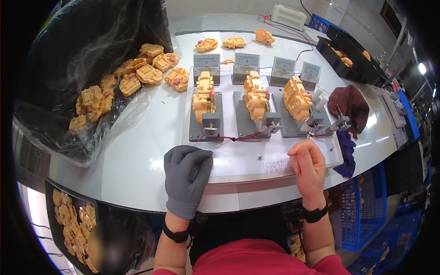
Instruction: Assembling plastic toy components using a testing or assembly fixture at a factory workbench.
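Note:
My left hand (187,176), in a grey glove, is closed over the near left edge of a white board (229,161). Bare and curled, my right hand (309,166) rests near the board's front right part. Nothing shows in either hand. Beyond them stand three grey test fixtures with metal blocks and red wires. A yellow plastic gearbox-like part sits upright on each: the left part (204,98), the middle part (255,96) and the right part (297,98). Behind these are several analog panel meters (247,61). Neither hand touches the parts.
A plastic-lined black bin (91,50) at left spills similar yellow parts (149,73). More lie behind the meters. At back right are a black tray (353,59) and a white instrument box (288,17). Dark cloths (349,107) lie right; blue crates (362,211) stand below.

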Tool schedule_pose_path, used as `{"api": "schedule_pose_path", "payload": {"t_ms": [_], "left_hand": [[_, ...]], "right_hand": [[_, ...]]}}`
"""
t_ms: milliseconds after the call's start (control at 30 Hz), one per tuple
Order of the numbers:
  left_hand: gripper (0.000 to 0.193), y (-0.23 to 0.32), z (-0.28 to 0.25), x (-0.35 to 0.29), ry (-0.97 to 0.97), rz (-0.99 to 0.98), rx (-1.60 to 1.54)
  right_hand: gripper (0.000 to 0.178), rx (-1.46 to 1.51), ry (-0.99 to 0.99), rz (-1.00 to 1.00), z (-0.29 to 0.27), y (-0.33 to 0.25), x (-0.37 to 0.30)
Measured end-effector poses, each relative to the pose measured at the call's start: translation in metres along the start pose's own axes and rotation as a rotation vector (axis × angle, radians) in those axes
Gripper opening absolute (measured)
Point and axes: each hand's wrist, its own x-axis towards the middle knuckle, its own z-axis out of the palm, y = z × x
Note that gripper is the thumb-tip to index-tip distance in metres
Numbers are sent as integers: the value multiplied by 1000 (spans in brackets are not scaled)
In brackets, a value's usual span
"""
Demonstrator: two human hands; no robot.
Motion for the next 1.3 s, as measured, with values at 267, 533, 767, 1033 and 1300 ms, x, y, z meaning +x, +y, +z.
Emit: {"api": "schedule_pose_path", "payload": {"t_ms": [267, 533, 767, 1033, 1300], "left_hand": [[14, -2, 0, 1, -24, -4, 0], [13, 0, -1, 2, -49, 0, -31], [14, -1, -6, -1, -58, -3, 6], [15, -1, -4, -1, -48, -4, 0], [14, -8, 6, -3, -59, -53, -128]], "right_hand": [[26, -13, 10, 1, 2, 0, 1], [25, 0, 30, -6, 1, -1, 0], [23, -9, 25, 14, 4, -4, -2], [22, 6, 26, 6, 4, -4, -2], [19, -53, 12, 52, 1, -6, -2]]}}
